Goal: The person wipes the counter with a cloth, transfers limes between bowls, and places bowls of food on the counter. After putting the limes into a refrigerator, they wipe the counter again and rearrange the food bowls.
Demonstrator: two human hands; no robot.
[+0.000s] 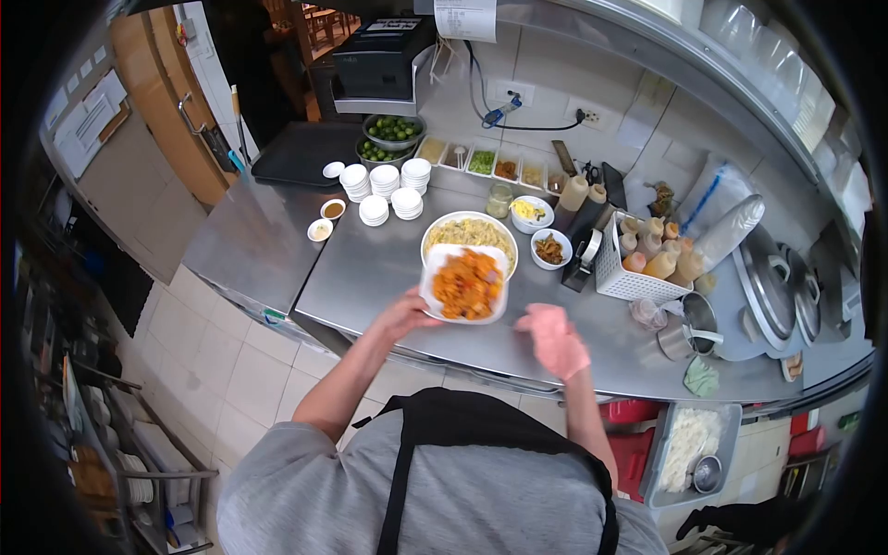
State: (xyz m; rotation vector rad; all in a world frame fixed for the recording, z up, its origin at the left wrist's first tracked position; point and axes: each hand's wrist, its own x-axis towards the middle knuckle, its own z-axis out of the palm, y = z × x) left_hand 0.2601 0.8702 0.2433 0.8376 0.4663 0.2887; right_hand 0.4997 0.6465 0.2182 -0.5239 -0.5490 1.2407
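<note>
My left hand [407,313], bare, grips the left edge of a white square bowl [496,310] filled with orange-red chopped food [466,285]. The bowl is held over the steel counter, partly overlapping a larger round white bowl [435,225] of pale yellow food [474,233] behind it. My right hand [555,339], in a pink glove, is to the right of the square bowl and apart from it. It is blurred, and its finger posture is unclear. Small bowls of yellow pieces [529,211] and brown pieces [549,249] sit behind and to the right.
White cup stacks [374,209] and two sauce dishes [320,229] stand at left on the counter [370,277]. Green limes [390,129] fill bowls at the back. A white basket [622,279] of bottles, a metal pot [680,339] and a green cloth [701,376] lie right.
</note>
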